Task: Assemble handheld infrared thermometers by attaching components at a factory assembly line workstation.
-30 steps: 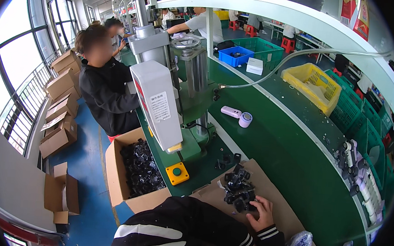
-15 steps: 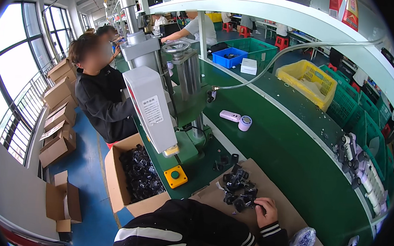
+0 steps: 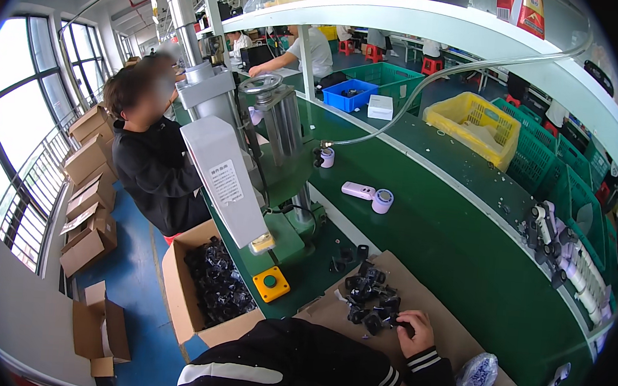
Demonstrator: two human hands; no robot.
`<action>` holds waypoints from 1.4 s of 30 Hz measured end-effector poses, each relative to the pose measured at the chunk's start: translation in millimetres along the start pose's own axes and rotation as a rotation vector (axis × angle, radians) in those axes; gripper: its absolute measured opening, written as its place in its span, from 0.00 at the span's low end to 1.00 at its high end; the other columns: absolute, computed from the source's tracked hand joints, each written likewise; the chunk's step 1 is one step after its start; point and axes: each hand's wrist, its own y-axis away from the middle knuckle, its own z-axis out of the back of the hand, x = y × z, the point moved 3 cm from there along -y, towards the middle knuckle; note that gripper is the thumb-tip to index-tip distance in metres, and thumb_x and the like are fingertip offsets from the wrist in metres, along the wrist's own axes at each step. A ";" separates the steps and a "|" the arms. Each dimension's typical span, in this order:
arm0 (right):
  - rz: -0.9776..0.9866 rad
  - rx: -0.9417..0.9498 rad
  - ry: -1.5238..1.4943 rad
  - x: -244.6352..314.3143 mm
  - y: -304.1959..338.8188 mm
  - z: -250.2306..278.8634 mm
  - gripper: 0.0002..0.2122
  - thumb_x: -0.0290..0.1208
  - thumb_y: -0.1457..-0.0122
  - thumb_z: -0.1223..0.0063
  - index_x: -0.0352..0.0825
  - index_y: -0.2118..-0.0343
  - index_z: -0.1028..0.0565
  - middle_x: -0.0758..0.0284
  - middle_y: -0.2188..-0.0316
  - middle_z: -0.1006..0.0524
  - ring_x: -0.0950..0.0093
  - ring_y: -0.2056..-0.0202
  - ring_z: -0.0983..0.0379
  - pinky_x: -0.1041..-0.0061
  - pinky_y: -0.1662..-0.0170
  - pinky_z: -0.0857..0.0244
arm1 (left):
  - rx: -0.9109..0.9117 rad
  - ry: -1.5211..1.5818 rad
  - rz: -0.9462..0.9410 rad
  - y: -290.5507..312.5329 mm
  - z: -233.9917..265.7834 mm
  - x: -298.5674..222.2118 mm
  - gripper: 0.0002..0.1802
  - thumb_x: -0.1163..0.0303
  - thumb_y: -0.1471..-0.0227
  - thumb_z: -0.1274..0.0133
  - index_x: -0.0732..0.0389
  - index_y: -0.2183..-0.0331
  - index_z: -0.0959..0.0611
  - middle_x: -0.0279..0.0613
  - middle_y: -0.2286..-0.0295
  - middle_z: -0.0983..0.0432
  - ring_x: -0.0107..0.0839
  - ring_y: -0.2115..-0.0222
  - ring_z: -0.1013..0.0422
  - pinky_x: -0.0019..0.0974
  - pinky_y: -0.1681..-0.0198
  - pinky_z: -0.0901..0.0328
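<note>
Windows [image 3: 17, 134] at left glare white with daylight; the table [image 3: 442, 254] is evenly lit. All 4 picture corners fall black, fisheye bends the shelf [image 3: 410, 18], co-workers' heads [image 3: 137, 94] are blurred, and dark parts [image 3: 372, 294] near the cardboard's [image 3: 447, 327] left edge lose detail

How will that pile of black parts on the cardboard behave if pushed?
The black parts lie loosely heaped on the cardboard, so a push would probably scatter them rather than move them together. Their angular shapes suggest sliding or catching, not rolling. Their glossy, plastic-looking surfaces suggest stiff, fairly light pieces.
</note>
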 end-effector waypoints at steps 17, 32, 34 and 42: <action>-0.026 0.052 -0.007 -1.3 3.2 -2.5 0.07 0.21 0.56 0.48 0.35 0.71 0.28 0.66 0.66 0.29 0.68 0.64 0.35 0.75 0.58 0.40 | -0.035 -0.088 0.001 5.9 1.0 -11.9 0.13 0.67 0.47 0.55 0.62 0.61 0.23 0.38 0.71 0.25 0.29 0.72 0.33 0.34 0.64 0.35; 0.011 -0.006 -0.099 4.9 -16.2 -4.0 0.08 0.14 0.60 0.58 0.33 0.76 0.31 0.65 0.68 0.29 0.68 0.66 0.35 0.76 0.61 0.40 | 0.008 0.052 0.001 13.5 2.3 -17.0 0.15 0.67 0.47 0.52 0.61 0.58 0.21 0.40 0.69 0.22 0.30 0.71 0.28 0.31 0.64 0.32; -0.006 -0.012 -0.098 -1.8 -12.1 -0.6 0.09 0.13 0.60 0.59 0.33 0.77 0.31 0.65 0.68 0.29 0.69 0.67 0.35 0.77 0.62 0.40 | 0.026 0.072 0.004 12.6 2.5 -21.7 0.15 0.67 0.48 0.52 0.61 0.58 0.21 0.41 0.69 0.22 0.30 0.70 0.28 0.32 0.64 0.32; -0.146 -0.034 -0.161 -1.8 3.9 7.7 0.11 0.13 0.60 0.61 0.33 0.74 0.29 0.65 0.70 0.29 0.71 0.71 0.36 0.79 0.67 0.41 | 0.014 0.144 0.010 4.6 -8.9 -17.5 0.16 0.67 0.48 0.53 0.62 0.58 0.22 0.40 0.68 0.22 0.31 0.70 0.28 0.32 0.64 0.32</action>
